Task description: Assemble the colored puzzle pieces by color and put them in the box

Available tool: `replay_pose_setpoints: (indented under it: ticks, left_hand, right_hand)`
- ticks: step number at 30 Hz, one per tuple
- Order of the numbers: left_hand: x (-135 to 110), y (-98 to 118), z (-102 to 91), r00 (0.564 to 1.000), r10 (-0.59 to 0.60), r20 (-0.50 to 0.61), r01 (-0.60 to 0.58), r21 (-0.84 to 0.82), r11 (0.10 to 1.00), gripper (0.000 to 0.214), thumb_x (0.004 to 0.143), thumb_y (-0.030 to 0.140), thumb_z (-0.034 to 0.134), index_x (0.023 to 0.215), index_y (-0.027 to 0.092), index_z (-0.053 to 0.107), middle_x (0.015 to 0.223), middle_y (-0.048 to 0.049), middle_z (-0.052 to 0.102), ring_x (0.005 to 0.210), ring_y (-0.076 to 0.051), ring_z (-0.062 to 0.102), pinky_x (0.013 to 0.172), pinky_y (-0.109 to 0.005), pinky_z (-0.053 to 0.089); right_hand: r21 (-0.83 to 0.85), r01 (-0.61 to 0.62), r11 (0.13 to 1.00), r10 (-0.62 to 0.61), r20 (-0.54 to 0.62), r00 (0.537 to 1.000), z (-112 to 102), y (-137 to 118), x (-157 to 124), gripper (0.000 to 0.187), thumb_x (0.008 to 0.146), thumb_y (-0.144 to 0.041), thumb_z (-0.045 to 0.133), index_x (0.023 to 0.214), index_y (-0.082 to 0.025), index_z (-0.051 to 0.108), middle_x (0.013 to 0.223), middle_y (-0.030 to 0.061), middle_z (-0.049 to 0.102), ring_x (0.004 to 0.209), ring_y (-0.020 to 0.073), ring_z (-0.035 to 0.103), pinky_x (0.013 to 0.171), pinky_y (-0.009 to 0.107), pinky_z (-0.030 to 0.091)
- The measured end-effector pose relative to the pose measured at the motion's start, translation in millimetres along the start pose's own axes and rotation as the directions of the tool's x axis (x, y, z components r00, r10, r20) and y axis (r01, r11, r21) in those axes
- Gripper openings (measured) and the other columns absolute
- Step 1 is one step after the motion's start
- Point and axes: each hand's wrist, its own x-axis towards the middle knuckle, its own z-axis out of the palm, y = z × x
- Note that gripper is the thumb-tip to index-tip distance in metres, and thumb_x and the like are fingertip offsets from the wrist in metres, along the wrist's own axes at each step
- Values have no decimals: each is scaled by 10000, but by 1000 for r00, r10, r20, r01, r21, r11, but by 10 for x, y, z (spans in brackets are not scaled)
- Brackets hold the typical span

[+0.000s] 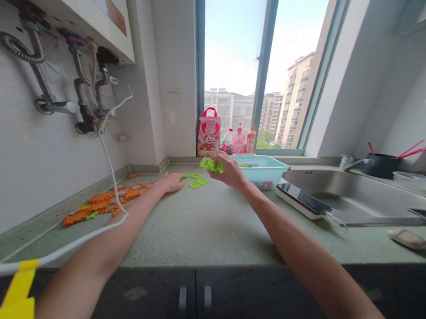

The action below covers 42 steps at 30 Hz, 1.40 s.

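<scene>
My right hand point(228, 170) is raised over the counter with closed fingers, gripping bright green interlocking puzzle pieces point(206, 163) with notched edges. On the counter to its left, my left hand point(172, 181) has its fingertips closed at the edge of a small green piece point(187, 175); the grip is partly hidden. Between the hands, another green piece point(198, 183) lies flat. Behind my left forearm spreads a pile of orange notched pieces point(103, 201), with a few green and yellow bits among them.
A light teal plastic basin point(267, 168) stands right of my right hand. Beyond it are a phone point(304, 198) on a white block and a steel sink point(347, 195). Pink bottles point(239, 140) and a pink bag point(209, 135) line the window. A white cable point(112, 169) hangs across the left side.
</scene>
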Motion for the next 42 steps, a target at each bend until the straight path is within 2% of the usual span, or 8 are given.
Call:
replay_pose_setpoints:
  ticks: [6,14,24,27,30,33,36,42]
  left_hand:
    - [-53,81,-184,999,45,4,-45,17,999,575,852,437,627,1396,286,731,1365,-104,747,1229,-335,708,1083,-415,527]
    - [-131,204,-263,994,110,-3,-110,32,993,552,746,321,688,1287,308,794,1234,-90,802,1090,-312,750,969,-373,578]
    - [-219,674,-209,983,154,-99,-147,77,986,256,842,311,656,970,199,847,1003,-185,803,1024,-364,746,949,-460,555]
    - [-248,801,-158,968,183,-171,-175,61,983,364,967,409,540,1044,192,822,1078,-185,788,1142,-363,700,1048,-489,505]
    - [-224,869,-41,956,187,-225,-204,-58,977,518,1036,529,428,1304,210,736,1393,-164,701,1369,-362,574,1169,-513,421]
    - [-163,884,77,992,90,-87,-106,-205,973,778,1010,728,377,1581,216,507,1698,-170,407,1566,-394,363,1240,-585,322]
    - [-120,866,122,995,91,30,-82,-232,969,882,968,828,358,1646,265,403,1748,-157,308,1622,-385,258,1271,-630,228]
    - [-148,845,68,976,216,-3,-211,-210,955,799,981,778,410,1606,285,475,1690,-123,438,1577,-323,377,1278,-500,287]
  right_hand:
    - [-301,-403,864,194,-541,819,-782,565,-27,241,880,-456,645,942,-259,521,1081,101,718,1049,292,649,982,434,491]
    - [-566,-511,647,434,-277,857,-875,771,-192,290,872,-456,659,1022,-207,663,986,142,746,987,341,669,890,434,500]
    - [-704,-528,475,750,10,661,-943,579,-145,539,957,-680,530,1055,-249,838,1021,170,792,970,352,739,846,437,512]
    - [-683,-487,545,694,42,718,-915,575,-157,544,988,-659,497,1054,-239,837,1032,158,794,1002,334,716,872,428,505]
    - [-641,-356,680,505,58,861,-846,566,-160,455,1017,-538,504,1043,-208,817,1081,140,789,1101,323,653,952,421,490]
    - [-607,-218,765,286,17,958,-772,551,-136,372,1016,-453,521,1008,-210,803,1133,126,759,1151,326,589,1041,452,445]
    - [-569,-171,804,193,-22,981,-717,560,-116,315,996,-408,541,1042,-226,794,1162,128,718,1182,337,561,1063,481,426]
    - [-500,-96,861,205,168,964,-696,556,-142,325,1025,-374,509,1148,-217,767,1229,122,742,1191,318,598,1118,492,404]
